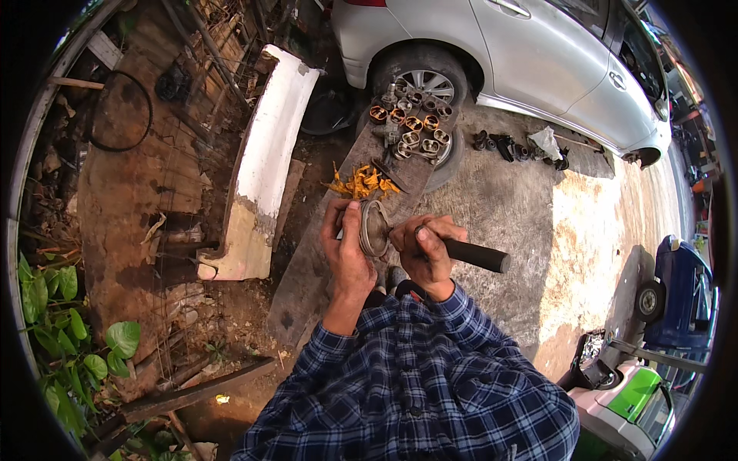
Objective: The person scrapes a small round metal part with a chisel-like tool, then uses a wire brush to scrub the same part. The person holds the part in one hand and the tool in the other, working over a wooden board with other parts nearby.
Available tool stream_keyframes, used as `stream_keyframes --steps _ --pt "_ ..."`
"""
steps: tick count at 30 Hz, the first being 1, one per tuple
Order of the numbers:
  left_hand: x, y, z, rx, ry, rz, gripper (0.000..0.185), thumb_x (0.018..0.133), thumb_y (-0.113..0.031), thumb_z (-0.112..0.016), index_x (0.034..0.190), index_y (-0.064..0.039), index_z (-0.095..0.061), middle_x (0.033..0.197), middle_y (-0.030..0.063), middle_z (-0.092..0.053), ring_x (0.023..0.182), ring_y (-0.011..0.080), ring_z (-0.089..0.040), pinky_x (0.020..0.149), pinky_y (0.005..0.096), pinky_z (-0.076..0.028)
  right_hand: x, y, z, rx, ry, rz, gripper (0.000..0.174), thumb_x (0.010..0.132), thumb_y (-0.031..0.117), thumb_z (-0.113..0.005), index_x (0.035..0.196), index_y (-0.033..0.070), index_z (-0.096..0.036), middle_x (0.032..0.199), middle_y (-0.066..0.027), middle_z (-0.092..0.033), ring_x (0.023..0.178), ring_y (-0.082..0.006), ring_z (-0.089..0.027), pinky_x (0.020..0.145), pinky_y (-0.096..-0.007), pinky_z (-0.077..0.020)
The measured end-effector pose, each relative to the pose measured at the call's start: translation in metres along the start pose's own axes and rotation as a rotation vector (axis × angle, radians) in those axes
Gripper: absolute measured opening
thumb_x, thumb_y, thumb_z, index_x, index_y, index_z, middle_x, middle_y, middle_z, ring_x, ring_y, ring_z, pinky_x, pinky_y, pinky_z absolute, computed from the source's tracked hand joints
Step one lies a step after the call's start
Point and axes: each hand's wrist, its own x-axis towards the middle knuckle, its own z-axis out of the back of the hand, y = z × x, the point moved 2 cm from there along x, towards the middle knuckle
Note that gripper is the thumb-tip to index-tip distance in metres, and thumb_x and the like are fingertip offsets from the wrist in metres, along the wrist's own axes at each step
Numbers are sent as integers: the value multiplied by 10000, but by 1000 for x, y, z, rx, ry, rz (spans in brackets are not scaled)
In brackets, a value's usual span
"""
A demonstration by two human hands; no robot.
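Note:
My left hand (348, 245) grips a round metal piston (377, 229) by its side, its worn, grey-brown flat face turned toward my right hand. A black-handled tool (478, 256) is in my right hand (426, 250), its handle pointing out to the right. My right fingers cover the tool's working end, so its kind and any contact with the piston cannot be told. Beyond both hands, several pistons (413, 123), some with orange skirts, stand on a wooden plank (311, 271). Nearer lies a heap of yellow-orange scraps (363, 181).
A silver car (536, 63) with its rear wheel (426, 80) stands behind the plank. A white and tan body panel (262, 161) leans at the left. Dark parts (507, 147) lie on the concrete at right. A blue vehicle (680, 299) and leafy plants (69, 322) flank the area.

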Motion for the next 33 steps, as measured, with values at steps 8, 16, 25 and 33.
stream_keyframes --steps 8,16,25,33 --pt "1 0 9 -90 7 85 179 1022 -261 -509 1003 -87 -544 820 31 -616 556 139 -636 359 285 -521 -7 -5 -1 -33 -79 -38 348 848 88 -677 563 -15 -504 511 -42 -451 448 -116 -421 436 -289 -356" --pt "-5 1 6 -160 162 229 314 1027 -371 -459 1061 -78 -567 809 79 -639 559 185 -646 348 320 -491 -1 -21 31 -358 -249 -65 339 899 105 -556 644 119 -334 509 11 -248 457 -109 -204 467 -317 -199" --pt "5 2 21 -215 30 330 300 1001 -410 -517 1089 -129 -570 896 78 -676 631 209 -677 391 354 -511 35 16 9 263 -39 -141 342 1002 348 -494 734 157 -401 564 26 -241 534 -113 -209 558 -310 -236" --pt "4 -4 14 -289 71 299 172 1030 -283 -494 997 -115 -507 831 32 -608 613 151 -656 369 336 -541 36 15 -2 236 -39 -265 322 948 408 -567 899 103 -479 810 -20 -373 694 -144 -377 676 -329 -314"
